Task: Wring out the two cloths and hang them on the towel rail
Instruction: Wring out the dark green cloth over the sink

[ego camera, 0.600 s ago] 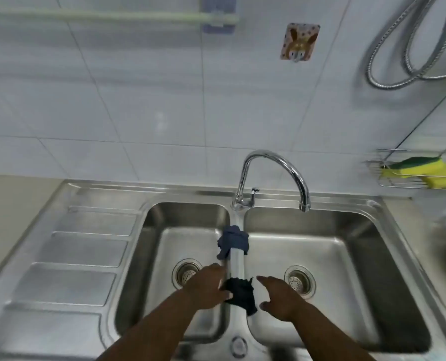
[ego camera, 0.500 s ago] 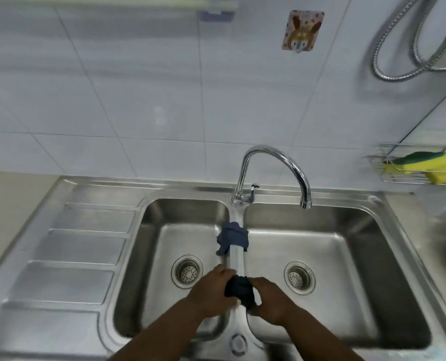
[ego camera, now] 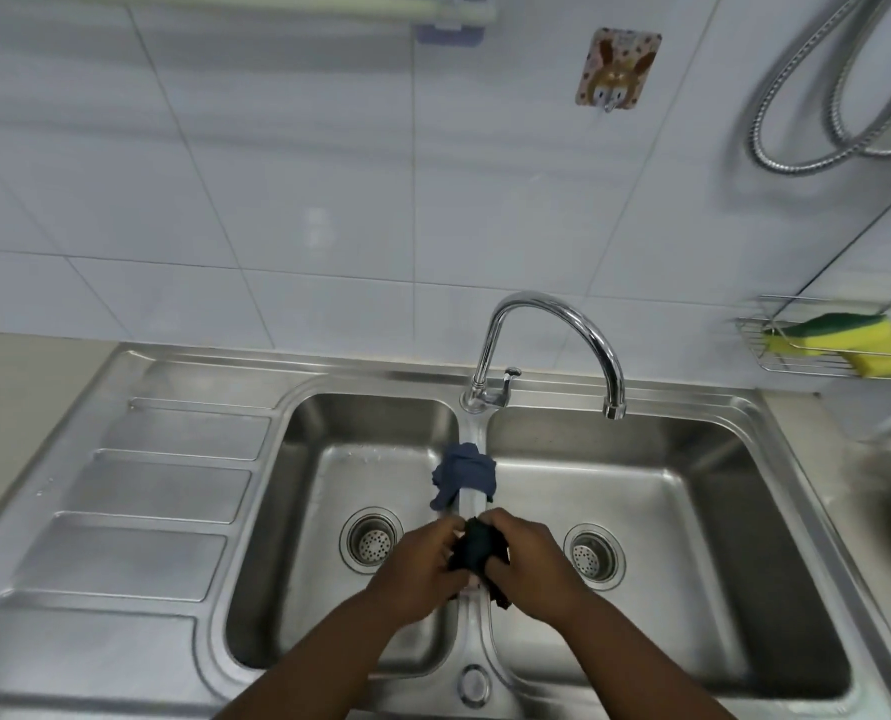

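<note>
A dark cloth (ego camera: 477, 550) is bunched between both my hands above the divider of the double sink (ego camera: 472, 631). My left hand (ego camera: 422, 569) grips its left side and my right hand (ego camera: 529, 561) grips its right side; a corner hangs below my right hand. A second, blue cloth (ego camera: 464, 472) lies crumpled over the divider farther back, just beyond my hands. The pale towel rail (ego camera: 287, 7) runs along the wall at the top edge, ending at a bluish bracket (ego camera: 451, 28).
A curved chrome tap (ego camera: 552, 324) rises behind the divider, its spout over the right basin. A drainboard (ego camera: 136, 511) lies left. A wire rack with a yellow-green sponge (ego camera: 843, 345) hangs at right, a metal hose (ego camera: 838, 96) above it. A rabbit hook (ego camera: 617, 67) is on the tiles.
My hands closed in from either side of the dark cloth and took hold of it, bunching it up off the divider. The blue cloth has not moved.
</note>
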